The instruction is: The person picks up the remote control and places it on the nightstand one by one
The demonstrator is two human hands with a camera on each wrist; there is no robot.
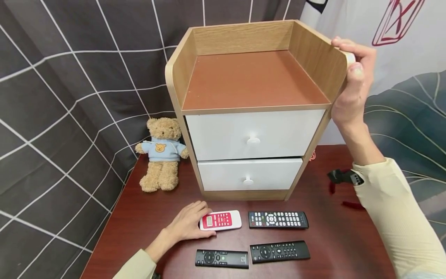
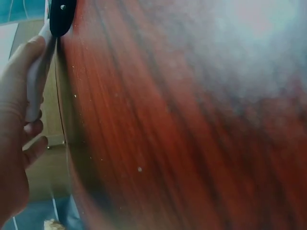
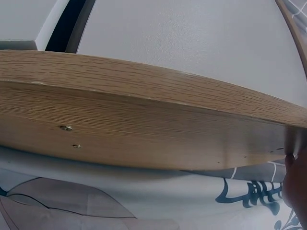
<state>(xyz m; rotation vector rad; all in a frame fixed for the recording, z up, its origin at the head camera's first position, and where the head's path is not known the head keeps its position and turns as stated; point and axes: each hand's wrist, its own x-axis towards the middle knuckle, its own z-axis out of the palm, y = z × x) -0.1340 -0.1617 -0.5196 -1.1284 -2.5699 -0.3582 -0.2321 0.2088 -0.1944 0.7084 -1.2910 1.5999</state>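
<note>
In the head view my left hand holds a white remote control with a red face by its left end, thumb at the near edge and fingers at the far edge. The left wrist view has the same white remote edge-on in the left hand. A small wooden cabinet with two white drawers stands behind it. My right hand grips the top of the cabinet's right side panel. Only part of the right hand shows in the right wrist view, against the wooden side panel.
Three black remotes lie on the dark red table: one right of the white remote, one nearest the front and one at front right. A teddy bear sits left of the cabinet. A dark strap is near the right sleeve.
</note>
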